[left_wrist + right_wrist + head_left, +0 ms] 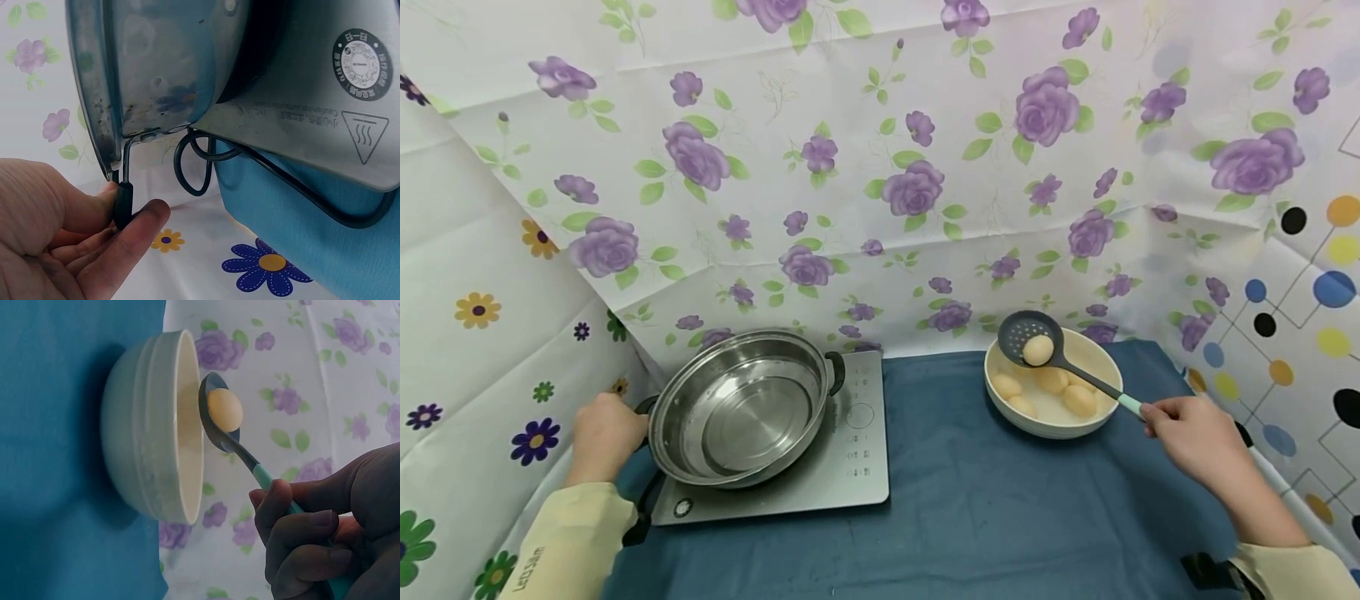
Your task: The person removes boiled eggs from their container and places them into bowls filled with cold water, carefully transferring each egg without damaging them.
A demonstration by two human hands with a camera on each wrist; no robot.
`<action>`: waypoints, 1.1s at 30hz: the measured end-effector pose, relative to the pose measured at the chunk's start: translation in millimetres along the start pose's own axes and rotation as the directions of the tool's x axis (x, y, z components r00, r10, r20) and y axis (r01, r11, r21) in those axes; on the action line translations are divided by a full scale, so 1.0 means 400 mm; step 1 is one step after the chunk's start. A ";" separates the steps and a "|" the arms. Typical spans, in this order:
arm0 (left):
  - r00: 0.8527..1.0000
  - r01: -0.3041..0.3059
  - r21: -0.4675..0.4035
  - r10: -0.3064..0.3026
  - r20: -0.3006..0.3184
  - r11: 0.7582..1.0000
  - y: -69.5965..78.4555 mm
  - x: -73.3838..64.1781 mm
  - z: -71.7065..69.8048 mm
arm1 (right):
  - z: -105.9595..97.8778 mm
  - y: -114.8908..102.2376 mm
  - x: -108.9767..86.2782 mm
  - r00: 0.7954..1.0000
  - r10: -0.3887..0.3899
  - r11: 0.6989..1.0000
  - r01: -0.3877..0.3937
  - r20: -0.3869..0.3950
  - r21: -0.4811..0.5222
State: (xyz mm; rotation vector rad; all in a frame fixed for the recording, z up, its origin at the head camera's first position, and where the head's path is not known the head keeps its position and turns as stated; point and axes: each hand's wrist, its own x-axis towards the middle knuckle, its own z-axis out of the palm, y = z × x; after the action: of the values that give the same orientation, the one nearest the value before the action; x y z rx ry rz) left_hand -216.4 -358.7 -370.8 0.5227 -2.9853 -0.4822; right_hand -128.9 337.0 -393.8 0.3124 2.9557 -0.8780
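My right hand (1198, 437) grips the mint-green handle of a slotted spoon (1093, 381). One egg (1038, 350) lies in the spoon's dark perforated head, raised over the back left rim of a cream bowl (1052, 429). Several more eggs (1080, 401) rest in that bowl. On the far left, my left hand (606, 437) holds the black side handle (124, 205) of a wide steel pot (748, 408), thumb on one side and fingers on the other. The pot has a shiny inside and sits on a silver induction cooker (859, 467).
A black power cord (300, 194) loops beside the cooker under the pot's left handle. Dark blue cloth (970, 500) covers the table. Flowered sheeting (850, 167) rises behind, with a dotted sheet (1300, 358) on the right.
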 end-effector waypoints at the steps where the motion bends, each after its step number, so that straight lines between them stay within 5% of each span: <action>1: 1.000 0.001 0.001 -0.001 -0.001 1.000 0.001 0.000 0.000 | -0.002 0.005 -0.002 1.000 0.003 1.000 -0.003 0.003 -0.008; 14: 1.000 0.008 0.008 -0.008 0.000 1.000 0.001 0.000 -0.002 | -0.007 0.020 -0.021 0.999 0.021 0.996 -0.023 -0.030 -0.084; 33: 1.000 0.013 -0.003 -0.013 -0.001 1.000 0.003 -0.001 0.001 | -0.002 0.016 -0.030 0.987 -0.055 0.966 0.015 -0.148 -0.259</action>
State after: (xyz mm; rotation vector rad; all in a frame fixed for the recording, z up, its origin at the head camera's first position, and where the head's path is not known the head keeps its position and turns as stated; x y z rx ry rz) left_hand -216.6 -357.4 -370.8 0.5423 -2.9809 -0.4875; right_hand -115.9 340.4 -395.6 0.3295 3.1777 -0.4818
